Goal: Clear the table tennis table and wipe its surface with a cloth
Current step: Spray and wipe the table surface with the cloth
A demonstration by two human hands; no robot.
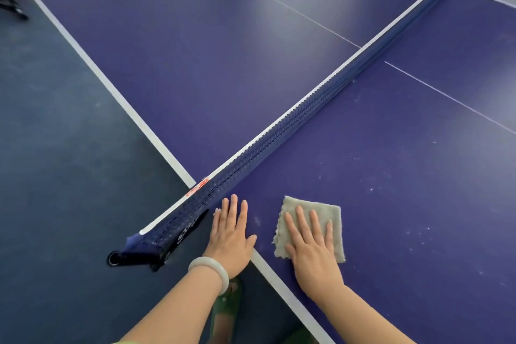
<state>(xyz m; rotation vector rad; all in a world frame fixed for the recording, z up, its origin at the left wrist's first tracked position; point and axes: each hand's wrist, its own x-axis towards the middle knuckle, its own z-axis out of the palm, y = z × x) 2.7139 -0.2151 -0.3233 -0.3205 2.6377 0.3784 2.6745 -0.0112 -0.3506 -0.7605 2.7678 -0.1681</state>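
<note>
Blue table [391,176]: R hand [311,243] flat on cloth [333,213], L hand [231,234] beside net [279,131].

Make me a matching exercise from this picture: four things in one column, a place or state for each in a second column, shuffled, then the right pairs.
Column 1
1. cloth
2. left hand
3. bangle
4. net

Column 2
A. stretched across the table tennis table
B. flat and bare on the table beside the net
C. round the left wrist
D. spread under the right hand

Pairs: 1-D, 2-B, 3-C, 4-A
</note>
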